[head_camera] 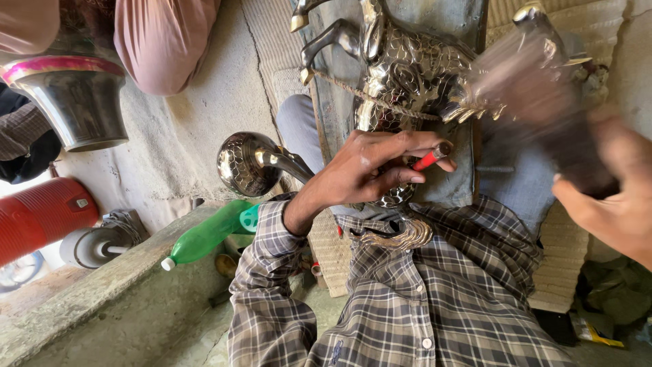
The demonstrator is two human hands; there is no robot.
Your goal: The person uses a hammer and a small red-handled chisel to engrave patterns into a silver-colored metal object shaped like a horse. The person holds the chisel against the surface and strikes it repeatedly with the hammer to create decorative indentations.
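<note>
We see our left hand (372, 170) pinching a red-handled punch (430, 158) against the metal horse figure (401, 81), which lies roped to a board (455, 20) across our lap. Our right hand (611, 204) grips a hammer (536, 88), blurred, probably mid-swing. Much of the body already carries a chased pattern; the legs look plain. At the floor's left edge stand a metal vase (75, 102) and a green bottle (204, 238), contents unseen.

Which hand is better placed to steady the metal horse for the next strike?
Left hand: it rests on the metal horse, pinching the red-handled punch. The right hand is raised, gripping a blurred mallet.
</note>
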